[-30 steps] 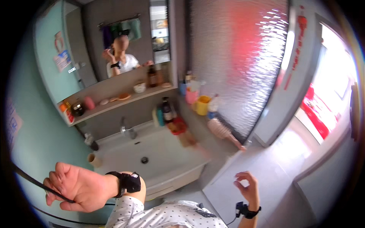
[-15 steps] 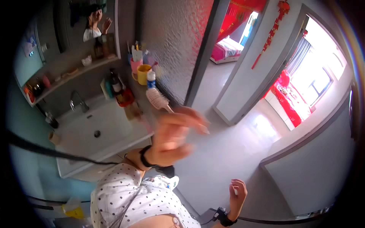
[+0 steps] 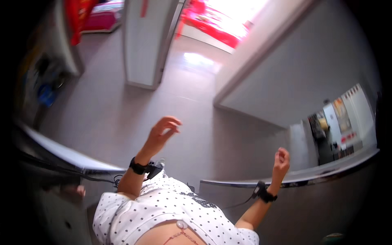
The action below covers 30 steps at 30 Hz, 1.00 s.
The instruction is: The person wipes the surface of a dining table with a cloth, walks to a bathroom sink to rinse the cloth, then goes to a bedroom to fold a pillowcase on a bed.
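Note:
My left hand (image 3: 163,130) is raised over the grey floor (image 3: 183,134), its fingers loosely bent and the thumb apart, with nothing in it. Off to the right, my right hand (image 3: 281,160) is held up with loosely curled fingers, and no object shows in it. Neither hand touches anything. Each wrist wears a black band, the left band (image 3: 138,166) and the right band (image 3: 266,195), with a small dark device and a cable. Below lies my white polka-dot shirt (image 3: 171,200).
A wall end (image 3: 141,49) juts between two doorways ahead. Through one shows a bed with a red cover (image 3: 216,26); through the other, a red curtain (image 3: 77,18). A grey wall (image 3: 281,65) stands right, with cluttered shelves (image 3: 320,124) beyond. Dim clutter (image 3: 47,94) sits far left.
My view has swung right, and the washbasin, mirror and hairbrush seen before have left their place in view. My left hand has dropped lower and farther from the camera; both hands stay without objects.

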### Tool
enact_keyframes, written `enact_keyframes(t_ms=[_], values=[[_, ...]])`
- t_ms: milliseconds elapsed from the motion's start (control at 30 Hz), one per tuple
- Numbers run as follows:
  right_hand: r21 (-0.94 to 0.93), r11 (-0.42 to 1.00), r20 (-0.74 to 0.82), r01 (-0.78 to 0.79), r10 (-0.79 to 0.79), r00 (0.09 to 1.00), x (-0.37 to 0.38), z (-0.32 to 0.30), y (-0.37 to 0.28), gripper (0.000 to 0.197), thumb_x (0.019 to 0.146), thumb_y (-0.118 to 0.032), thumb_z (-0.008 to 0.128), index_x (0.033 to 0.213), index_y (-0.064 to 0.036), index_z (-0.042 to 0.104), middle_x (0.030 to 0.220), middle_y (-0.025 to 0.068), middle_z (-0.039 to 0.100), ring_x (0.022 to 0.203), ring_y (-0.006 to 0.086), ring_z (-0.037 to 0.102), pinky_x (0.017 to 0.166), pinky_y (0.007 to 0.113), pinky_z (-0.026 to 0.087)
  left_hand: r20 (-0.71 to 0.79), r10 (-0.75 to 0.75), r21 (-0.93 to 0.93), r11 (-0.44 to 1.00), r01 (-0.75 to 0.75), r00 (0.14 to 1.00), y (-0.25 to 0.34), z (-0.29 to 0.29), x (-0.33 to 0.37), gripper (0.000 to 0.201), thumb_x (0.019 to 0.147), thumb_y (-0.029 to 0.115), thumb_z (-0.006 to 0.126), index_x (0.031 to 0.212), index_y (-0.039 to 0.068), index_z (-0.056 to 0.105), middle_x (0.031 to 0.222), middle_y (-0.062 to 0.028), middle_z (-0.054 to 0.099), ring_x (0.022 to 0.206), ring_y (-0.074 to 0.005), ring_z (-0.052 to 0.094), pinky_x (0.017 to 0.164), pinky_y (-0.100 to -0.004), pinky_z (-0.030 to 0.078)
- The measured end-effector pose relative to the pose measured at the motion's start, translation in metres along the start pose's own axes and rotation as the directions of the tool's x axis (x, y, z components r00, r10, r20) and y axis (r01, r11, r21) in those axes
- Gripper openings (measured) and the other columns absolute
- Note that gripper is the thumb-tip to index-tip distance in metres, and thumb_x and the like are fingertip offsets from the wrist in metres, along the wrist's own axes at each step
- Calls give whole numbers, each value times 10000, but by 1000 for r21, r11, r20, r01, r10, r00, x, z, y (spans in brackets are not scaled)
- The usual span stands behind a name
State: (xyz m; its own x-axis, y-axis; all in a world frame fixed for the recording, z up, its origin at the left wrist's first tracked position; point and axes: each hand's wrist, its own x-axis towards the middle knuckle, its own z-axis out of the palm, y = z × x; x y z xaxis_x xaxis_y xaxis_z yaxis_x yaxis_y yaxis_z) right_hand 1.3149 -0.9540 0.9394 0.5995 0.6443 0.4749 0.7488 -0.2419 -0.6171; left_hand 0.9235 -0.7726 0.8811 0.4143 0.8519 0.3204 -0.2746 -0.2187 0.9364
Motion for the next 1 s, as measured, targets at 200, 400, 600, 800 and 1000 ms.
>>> enact_keyframes(t_ms=[200, 400, 600, 800, 1000], values=[[-859, 467, -266, -210, -57, 962, 136, 78, 34, 396, 732, -220, 650, 1077, -74, 520, 1215, 149, 449, 1127, 323, 408, 936, 438, 331, -252, -339, -84, 941, 329, 906, -168, -96, 189, 172, 823, 43, 512, 993, 26, 531, 899, -61, 585, 786, -116, 558, 738, -241, 464], [-862, -242, -508, -446, 397, 765, 169, 98, 63, 577, 725, -367, 637, 1186, -55, 482, 1285, 187, 398, 1240, 339, 284, 1028, 423, 211, -458, -414, -105, 904, 415, 786, -265, -147, 256, 140, 835, 66, 492, 966, 40, 534, 867, -55, 590, 735, -110, 552, 707, -223, 441], [-776, -502, -620, -382, 500, 604, 210, 72, 96, 563, 790, -361, 514, 1249, -43, 443, 1354, 167, 334, 1297, 320, 204, 1041, 437, 163, -577, -396, -129, 908, 399, 715, -295, -142, 291, 124, 835, 69, 484, 942, 44, 540, 845, -51, 592, 730, -110, 547, 715, -223, 437], [-726, -548, -649, -415, 346, 677, 294, 118, 138, 429, 785, -296, 460, 1157, -103, 553, 1355, 90, 361, 1306, 241, 207, 990, 474, 226, -466, -416, -189, 909, 372, 780, -358, -90, 410, 119, 832, 66, 485, 936, 42, 538, 859, -57, 584, 749, -110, 536, 711, -226, 436], [-584, -747, -717, -317, 290, 634, 381, 107, 241, 701, 746, -414, 540, 1310, -44, 347, 1374, 95, 328, 1292, 226, 247, 1034, 454, 161, -306, -479, -218, 876, 430, 823, -457, 38, 584, 138, 822, 54, 474, 944, 29, 534, 864, -64, 578, 757, -123, 535, 718, -233, 420]])
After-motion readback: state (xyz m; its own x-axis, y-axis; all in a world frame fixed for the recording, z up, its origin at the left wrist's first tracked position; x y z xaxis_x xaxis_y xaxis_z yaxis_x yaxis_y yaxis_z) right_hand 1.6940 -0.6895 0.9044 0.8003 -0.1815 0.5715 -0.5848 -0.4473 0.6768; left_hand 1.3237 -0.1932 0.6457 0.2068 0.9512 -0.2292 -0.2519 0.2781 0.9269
